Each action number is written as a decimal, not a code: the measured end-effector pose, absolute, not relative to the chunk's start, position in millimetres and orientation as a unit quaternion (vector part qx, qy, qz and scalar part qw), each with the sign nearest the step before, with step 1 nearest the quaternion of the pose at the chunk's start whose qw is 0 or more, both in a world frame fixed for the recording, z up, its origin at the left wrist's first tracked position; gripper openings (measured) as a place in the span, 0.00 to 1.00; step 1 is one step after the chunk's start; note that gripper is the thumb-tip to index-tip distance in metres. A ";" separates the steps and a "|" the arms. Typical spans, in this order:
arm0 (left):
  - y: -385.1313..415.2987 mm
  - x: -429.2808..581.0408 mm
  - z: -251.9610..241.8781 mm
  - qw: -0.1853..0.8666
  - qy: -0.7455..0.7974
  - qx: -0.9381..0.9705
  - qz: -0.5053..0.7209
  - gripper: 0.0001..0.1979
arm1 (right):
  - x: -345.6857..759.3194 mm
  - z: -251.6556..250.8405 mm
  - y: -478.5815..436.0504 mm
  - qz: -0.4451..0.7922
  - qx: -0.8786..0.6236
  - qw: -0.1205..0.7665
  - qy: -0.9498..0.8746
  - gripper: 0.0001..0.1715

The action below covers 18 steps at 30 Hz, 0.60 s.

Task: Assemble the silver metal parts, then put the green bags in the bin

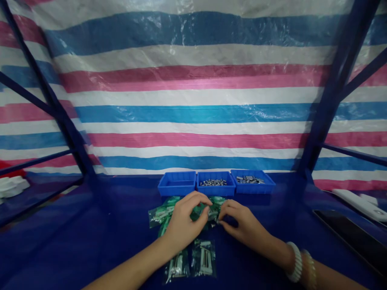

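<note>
Clear hardware packets (pixel 204 257), two of them, lie foremost on the tabletop (pixel 121 241), long axes running away from the person, on the near side of the left hand (pixel 187 215), the nearer of the two hands. Its thumb and forefinger curl almost together; the right hand (pixel 240 220) has its fingertips bunched; whether either pinches anything, I cannot tell. Around the left hand spreads one pile of green-marked packets (pixel 163 213), too overlapped to count. Beyond stand three blue bins (pixel 178 191), two holding small metal parts (pixel 214 183).

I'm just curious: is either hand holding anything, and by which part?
It can't be told: anything the left hand or right hand might pinch is too small or blurred.
</note>
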<state>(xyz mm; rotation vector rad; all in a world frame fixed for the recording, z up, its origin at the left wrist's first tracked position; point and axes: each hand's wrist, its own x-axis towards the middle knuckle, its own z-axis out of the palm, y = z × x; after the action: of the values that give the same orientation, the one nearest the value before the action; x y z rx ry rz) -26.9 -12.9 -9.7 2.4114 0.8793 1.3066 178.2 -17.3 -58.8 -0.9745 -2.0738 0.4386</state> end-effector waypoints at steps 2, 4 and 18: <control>-14.9 -24.6 -12.2 0.146 0.295 0.839 0.433 0.09 | 176.8 -57.5 -19.7 0.211 -0.402 0.417 -0.787 0.08; -17.0 -22.8 -13.8 0.158 0.283 0.851 0.414 0.10 | 174.5 -56.8 -22.0 0.253 -0.414 0.427 -0.763 0.07; -34.3 -14.0 -22.0 0.193 0.248 0.831 0.458 0.18 | 170.3 -35.5 -50.5 0.433 -0.313 0.597 -0.598 0.08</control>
<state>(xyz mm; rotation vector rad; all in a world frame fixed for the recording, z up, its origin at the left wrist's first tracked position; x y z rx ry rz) -14.0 -34.3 -22.0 2.3329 0.6967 1.2866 170.3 -50.5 -35.5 -0.7269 -1.3884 1.0061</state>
